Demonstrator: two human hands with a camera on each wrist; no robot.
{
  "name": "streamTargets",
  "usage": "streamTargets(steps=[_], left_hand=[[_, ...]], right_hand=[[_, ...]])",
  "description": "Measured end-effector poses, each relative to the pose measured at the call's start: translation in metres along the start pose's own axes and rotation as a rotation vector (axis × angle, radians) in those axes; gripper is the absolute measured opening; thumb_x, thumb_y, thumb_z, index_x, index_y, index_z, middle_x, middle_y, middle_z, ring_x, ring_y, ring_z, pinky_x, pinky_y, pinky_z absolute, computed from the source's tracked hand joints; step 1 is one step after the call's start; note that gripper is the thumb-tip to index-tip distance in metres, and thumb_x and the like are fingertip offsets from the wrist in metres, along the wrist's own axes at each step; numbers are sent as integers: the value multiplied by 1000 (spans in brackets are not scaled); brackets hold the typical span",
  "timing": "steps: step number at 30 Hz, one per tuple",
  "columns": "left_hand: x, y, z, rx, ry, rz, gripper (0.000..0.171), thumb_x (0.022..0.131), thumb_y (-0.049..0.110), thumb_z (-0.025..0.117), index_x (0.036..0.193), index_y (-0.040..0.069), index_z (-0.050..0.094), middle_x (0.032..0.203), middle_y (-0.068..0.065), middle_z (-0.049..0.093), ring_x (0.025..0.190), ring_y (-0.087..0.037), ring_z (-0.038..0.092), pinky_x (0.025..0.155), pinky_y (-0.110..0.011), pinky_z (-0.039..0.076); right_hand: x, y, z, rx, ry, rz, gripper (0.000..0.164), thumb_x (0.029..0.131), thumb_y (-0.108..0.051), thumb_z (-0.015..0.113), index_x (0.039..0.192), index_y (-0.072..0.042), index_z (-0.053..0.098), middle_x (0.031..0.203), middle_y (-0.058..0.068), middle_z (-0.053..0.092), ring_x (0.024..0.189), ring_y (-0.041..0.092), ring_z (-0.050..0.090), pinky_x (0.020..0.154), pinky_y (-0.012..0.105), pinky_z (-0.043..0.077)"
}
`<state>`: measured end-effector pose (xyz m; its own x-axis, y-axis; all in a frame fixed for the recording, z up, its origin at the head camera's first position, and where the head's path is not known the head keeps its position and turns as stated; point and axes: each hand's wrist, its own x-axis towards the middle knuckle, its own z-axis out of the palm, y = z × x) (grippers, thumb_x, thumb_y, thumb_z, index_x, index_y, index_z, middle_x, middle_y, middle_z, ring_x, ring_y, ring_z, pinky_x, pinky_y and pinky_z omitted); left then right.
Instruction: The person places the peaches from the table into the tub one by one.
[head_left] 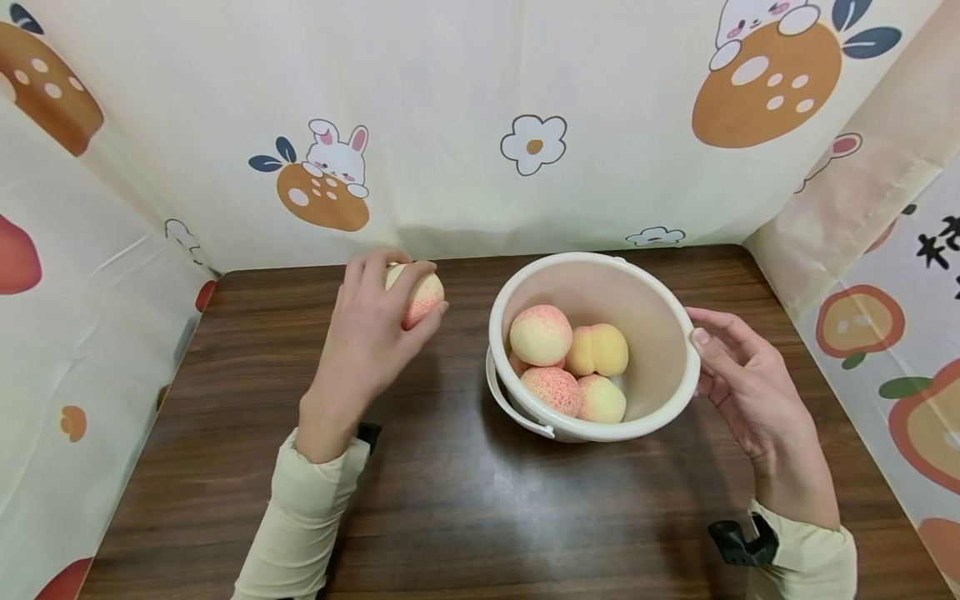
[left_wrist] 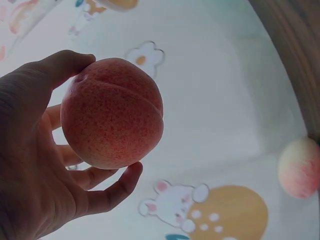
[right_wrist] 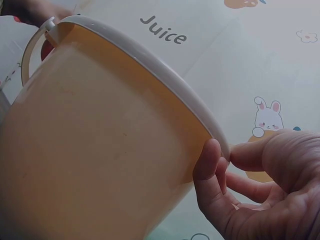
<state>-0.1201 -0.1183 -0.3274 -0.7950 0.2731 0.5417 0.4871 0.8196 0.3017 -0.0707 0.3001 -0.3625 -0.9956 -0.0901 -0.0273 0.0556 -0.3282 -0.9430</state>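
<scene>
My left hand (head_left: 367, 321) grips a peach (head_left: 426, 296) over the table, left of the bucket, fingers over its far side and thumb on its near side. In the left wrist view this peach (left_wrist: 112, 112) looks reddish, with a crease down it. Off to the right there, a second pale and pink peach (left_wrist: 300, 167) sits by the table edge. My right hand (head_left: 757, 392) pinches the rim of a cream-white bucket (head_left: 663, 404) between thumb and fingers. Inside lie several peaches, among them a yellow one (head_left: 597, 350) and a speckled pink one (head_left: 551, 392).
The bucket's white handle (head_left: 517, 412) hangs down on its left side. Beneath everything is a dark wood table (head_left: 465, 517). A printed curtain (head_left: 450, 125) with rabbits, fruit and flowers rises along the back and both sides.
</scene>
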Motion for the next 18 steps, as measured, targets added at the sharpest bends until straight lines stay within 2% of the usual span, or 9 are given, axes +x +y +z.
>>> streamTargets(steps=[8,12,18], left_hand=[[7,23,-3,-55,77,100,38,91,27,78,124,11,71,124,-21,62,118,-42,52,101,-55,44],[10,33,-3,-55,88,148,37,92,27,76,124,10,70,124,-21,61,116,-42,54,104,-54,40],[14,49,-2,-82,87,185,36,94,27,75,125,10,71,126,-19,61,118,-39,53,104,-50,46]], right_hand=[[0,1,1,8,-4,-7,34,106,1,51,137,-7,62,103,4,75,75,12,74,58,24,59],[0,1,1,6,-4,-9,34,106,1,51,137,-7,61,103,5,75,75,12,74,58,24,59],[0,1,0,0,-5,-9,34,106,1,51,137,-7,62,103,4,75,75,12,74,58,24,59]])
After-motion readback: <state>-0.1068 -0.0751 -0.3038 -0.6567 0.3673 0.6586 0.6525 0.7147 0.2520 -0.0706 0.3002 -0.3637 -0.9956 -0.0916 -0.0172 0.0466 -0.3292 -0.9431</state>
